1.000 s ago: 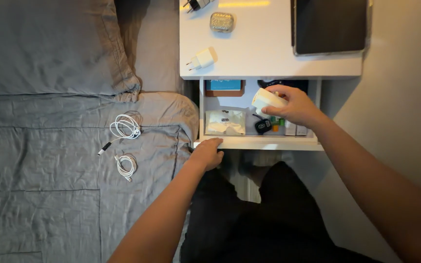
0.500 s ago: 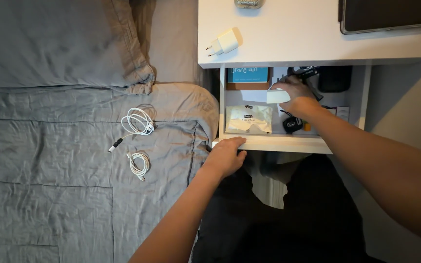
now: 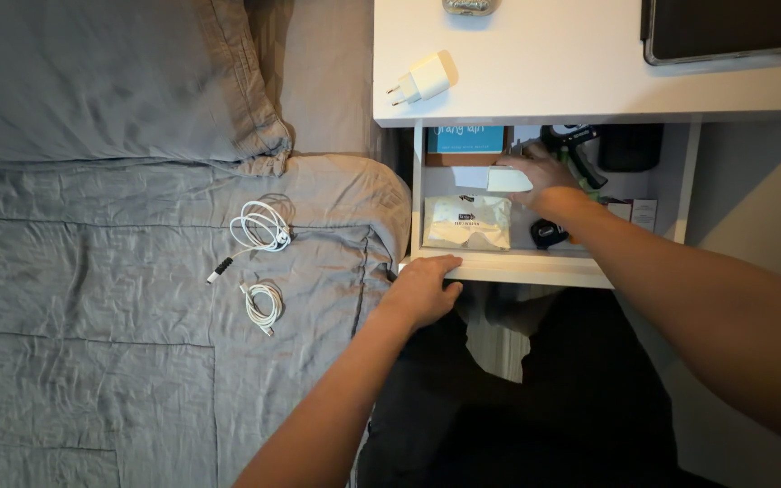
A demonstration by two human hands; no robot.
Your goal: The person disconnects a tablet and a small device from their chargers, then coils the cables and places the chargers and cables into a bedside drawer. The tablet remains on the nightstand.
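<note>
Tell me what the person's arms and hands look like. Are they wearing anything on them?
Both arms are bare up to where the picture ends, with no sleeves showing. The left hand and the right hand wear no gloves, and I can see no rings, watch or bracelet on them. The light is dim, so small marks would be hard to spot.

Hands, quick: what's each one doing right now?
Left hand: open, resting on the drawer front.
Right hand: closed on a small white box inside the drawer.

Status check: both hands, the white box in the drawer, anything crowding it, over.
Left hand on drawer front. Right hand grips white box inside drawer. Tissue pack and black hand gripper close by.
</note>
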